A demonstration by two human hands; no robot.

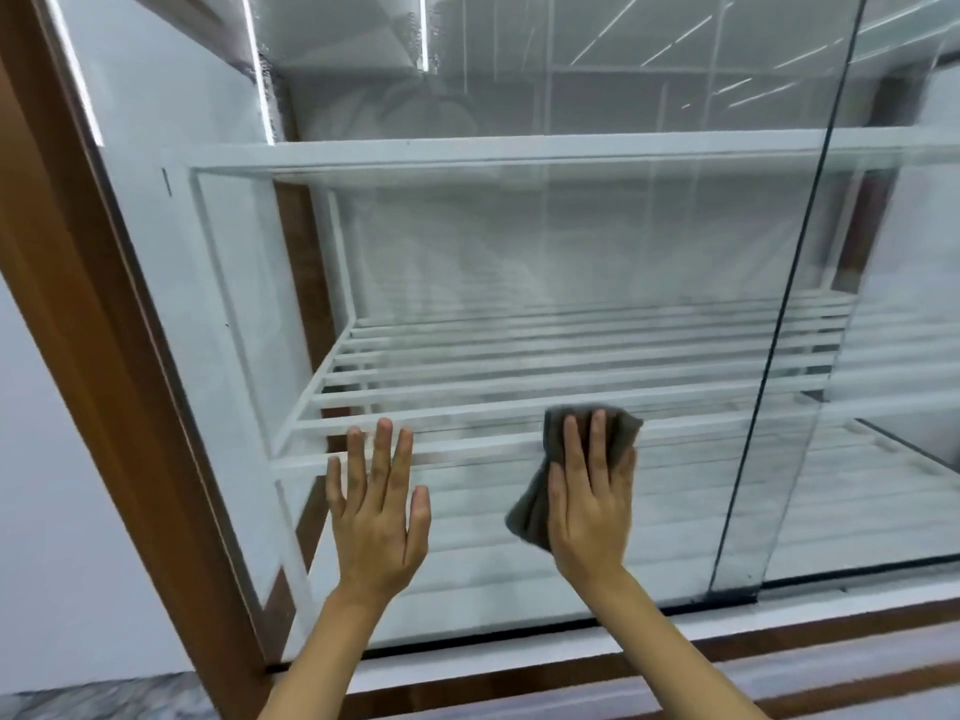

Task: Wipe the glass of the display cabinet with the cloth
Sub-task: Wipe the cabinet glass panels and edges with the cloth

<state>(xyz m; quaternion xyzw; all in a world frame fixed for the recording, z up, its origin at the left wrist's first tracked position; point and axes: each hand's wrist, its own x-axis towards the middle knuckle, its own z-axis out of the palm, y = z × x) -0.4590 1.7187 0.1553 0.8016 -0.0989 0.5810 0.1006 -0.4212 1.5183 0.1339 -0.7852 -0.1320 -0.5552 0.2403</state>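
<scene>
Both forearms come up from the near edge and the hands are flat on the front pane. Left hand [376,504] has its fingers straight and spread, palm on the glass [519,252], holding nothing, looks like it's just bracing. Right hand [589,504] has straight fingers too, pressing the cloth [558,459] against the pane rather than gripping it; I can't tell if the thumb hooks an edge of it.

That cloth is a dark grey rag, soft and floppy, bunched up under the palm with a loose corner hanging out on the left of the hand and some poking past the fingertips. I'd guess it's super light, so no real grasp needed: a flat palm in the middle keeps it pinned, though it'll probably creep and fold if pressure drops.

Glass is the thing to respect here, I reckon. Stiff, smooth, slippery, breakable, so even pressure spread over the palm beats jabbing with fingertips. It looks hazy across the middle, so I'd say plenty is left to wipe.

Where it sits: the cloth is low on the pane, right of the left hand and a bit apart from it, level with the front rail of the white slatted shelf [571,356] inside the display cabinet [93,356], and left of the dark vertical seam [779,330] between panes
</scene>
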